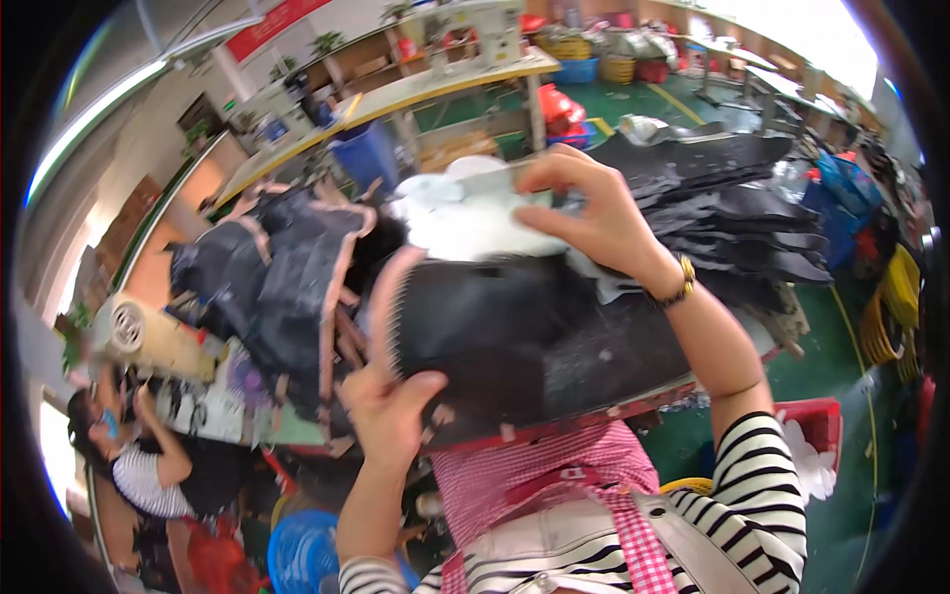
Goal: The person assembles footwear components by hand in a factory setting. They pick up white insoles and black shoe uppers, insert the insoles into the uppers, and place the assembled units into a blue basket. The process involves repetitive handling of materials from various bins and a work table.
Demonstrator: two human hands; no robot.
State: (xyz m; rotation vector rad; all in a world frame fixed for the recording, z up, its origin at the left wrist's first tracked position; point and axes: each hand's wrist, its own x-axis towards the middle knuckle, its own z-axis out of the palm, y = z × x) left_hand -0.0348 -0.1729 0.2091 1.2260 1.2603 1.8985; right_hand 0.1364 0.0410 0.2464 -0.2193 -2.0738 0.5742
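Near the front edge of the worktable, my left hand (386, 411) is closed on the lower left corner of a black leather-like piece (475, 307). The piece has a curved pink edge (389, 307) with zigzag teeth along its left side. My right hand (594, 213) is raised over the far right part of the table. Its fingers are curved, with thumb and forefinger apart and nothing visible between them. Just left of these fingers lie bright white sheets (475, 218), blurred and overexposed. Below my right wrist runs the dark tabletop (623, 351).
Black pieces with pink edges (287, 267) are heaped at left. Stacked black sheets (732, 208) lie at right. A co-worker (148, 465) sits at lower left near a beige machine (148, 337). A blue bin (366, 153) stands beyond the table, and a red crate (816, 426) at right.
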